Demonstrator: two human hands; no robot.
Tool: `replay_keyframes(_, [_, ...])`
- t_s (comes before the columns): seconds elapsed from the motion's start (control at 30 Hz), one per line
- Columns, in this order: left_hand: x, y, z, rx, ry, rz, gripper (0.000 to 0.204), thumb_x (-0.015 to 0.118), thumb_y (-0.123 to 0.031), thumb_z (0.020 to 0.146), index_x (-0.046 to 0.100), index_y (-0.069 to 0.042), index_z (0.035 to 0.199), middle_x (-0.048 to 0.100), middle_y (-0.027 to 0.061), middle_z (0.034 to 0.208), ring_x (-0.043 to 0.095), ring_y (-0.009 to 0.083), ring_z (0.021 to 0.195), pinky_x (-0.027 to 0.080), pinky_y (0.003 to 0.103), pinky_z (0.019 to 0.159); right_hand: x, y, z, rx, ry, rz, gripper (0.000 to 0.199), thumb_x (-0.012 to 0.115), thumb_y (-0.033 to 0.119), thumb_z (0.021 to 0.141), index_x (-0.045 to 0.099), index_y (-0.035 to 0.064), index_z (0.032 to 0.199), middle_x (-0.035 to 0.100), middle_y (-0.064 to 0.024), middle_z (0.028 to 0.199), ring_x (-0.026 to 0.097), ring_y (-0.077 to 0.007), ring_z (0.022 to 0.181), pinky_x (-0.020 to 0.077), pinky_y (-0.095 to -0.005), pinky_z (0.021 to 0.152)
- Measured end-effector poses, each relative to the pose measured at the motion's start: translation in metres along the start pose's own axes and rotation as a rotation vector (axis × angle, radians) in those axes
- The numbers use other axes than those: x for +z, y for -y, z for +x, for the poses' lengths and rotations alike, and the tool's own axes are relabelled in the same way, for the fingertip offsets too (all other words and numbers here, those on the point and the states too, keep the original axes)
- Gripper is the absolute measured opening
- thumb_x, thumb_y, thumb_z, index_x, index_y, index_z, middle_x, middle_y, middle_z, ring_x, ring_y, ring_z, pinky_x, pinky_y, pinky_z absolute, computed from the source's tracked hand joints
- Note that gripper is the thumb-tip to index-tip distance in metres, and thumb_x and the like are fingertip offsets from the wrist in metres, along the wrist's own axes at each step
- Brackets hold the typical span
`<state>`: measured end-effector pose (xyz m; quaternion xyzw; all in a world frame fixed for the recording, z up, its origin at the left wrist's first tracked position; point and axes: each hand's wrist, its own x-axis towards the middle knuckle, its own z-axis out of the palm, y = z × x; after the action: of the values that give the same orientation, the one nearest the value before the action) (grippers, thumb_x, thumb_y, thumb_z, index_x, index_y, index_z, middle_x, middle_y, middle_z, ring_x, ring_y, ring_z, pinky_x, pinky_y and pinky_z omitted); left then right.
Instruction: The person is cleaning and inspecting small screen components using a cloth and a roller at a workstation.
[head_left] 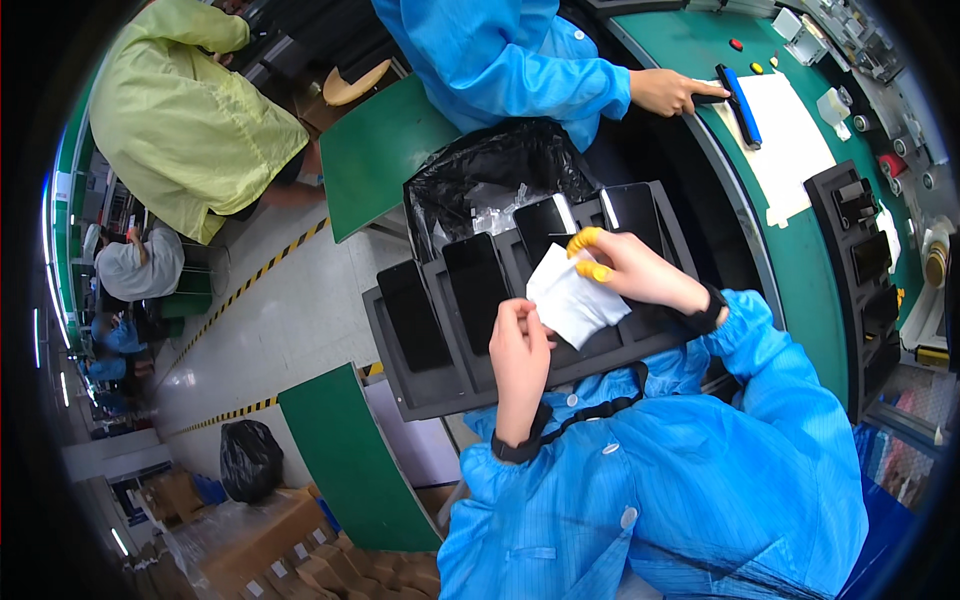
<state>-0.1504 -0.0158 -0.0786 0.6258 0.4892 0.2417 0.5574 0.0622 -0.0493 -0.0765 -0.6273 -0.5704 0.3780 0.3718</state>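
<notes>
My left hand (520, 345) pinches the left corner of a white cloth wipe (572, 304). My right hand (645, 272), with yellow finger covers on two digits and a black wristband, grips the same wipe near its upper edge. Below my hands lies a black slotted tray (445, 398) close to my body. Flat dark phone-like screens rest in its slots: a left one (413, 315), a second (477, 290), one with a bright edge (545, 222) and another on the right (633, 212). The wipe and my hands hide part of the tray.
A black-bagged bin (500, 160) stands just beyond the tray. A co-worker's hand (668, 92) holds a blue roller (740, 105) over a white sheet (790, 150) on the green bench (800, 260). Another black tray (850, 290) sits at right. Green tabletops flank the left.
</notes>
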Motion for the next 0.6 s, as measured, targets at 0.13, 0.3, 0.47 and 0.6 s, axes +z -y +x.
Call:
replay_keyframes(0.13, [0.006, 0.017, 0.02, 0.504, -0.298, 0.727, 0.016, 0.066, -0.005, 0.079, 0.062, -0.006, 0.095, 0.052, 0.0099, 0.092, 0.053, 0.0297, 0.088, 0.044, 0.04, 0.076, 0.017, -0.017, 0.032, -0.109, -0.043, -0.29, 0.019, 0.065, 0.006, 0.081, 0.063, -0.0021, 0.098, 0.062, -0.0155, 0.095, 0.062, -0.0344, 0.087, 0.0504, -0.0408, 0.077])
replay_keyframes(0.3, [0.005, 0.013, 0.024, 0.402, -0.27, 0.89, 0.025, 0.069, -0.011, 0.079, 0.063, -0.007, 0.103, 0.049, 0.0115, 0.104, 0.049, 0.0315, 0.1, 0.041, 0.042, 0.085, 0.017, -0.02, 0.045, -0.263, -0.061, -0.433, 0.018, 0.065, 0.004, 0.078, 0.066, -0.0023, 0.095, 0.057, -0.0138, 0.099, 0.059, -0.0319, 0.093, 0.0485, -0.0407, 0.082])
replay_keyframes(0.47, [0.006, 0.015, 0.031, 0.441, -0.264, 1.01, 0.036, 0.071, -0.013, 0.075, 0.062, -0.008, 0.109, 0.046, 0.0142, 0.127, 0.043, 0.0348, 0.116, 0.033, 0.048, 0.099, 0.014, -0.014, 0.049, -0.285, -0.009, -0.567, 0.02, 0.064, 0.003, 0.076, 0.067, -0.0002, 0.095, 0.057, -0.0123, 0.102, 0.056, -0.0297, 0.092, 0.0487, -0.0391, 0.083])
replay_keyframes(0.6, [0.004, 0.016, 0.038, 0.516, -0.181, 1.059, 0.033, 0.07, -0.01, 0.07, 0.063, -0.009, 0.103, 0.043, 0.0147, 0.137, 0.039, 0.0362, 0.126, 0.03, 0.05, 0.103, 0.011, -0.011, 0.051, -0.338, 0.062, -0.654, 0.019, 0.066, 0.002, 0.074, 0.068, -0.0001, 0.093, 0.057, -0.0124, 0.106, 0.055, -0.0293, 0.096, 0.048, -0.0378, 0.085])
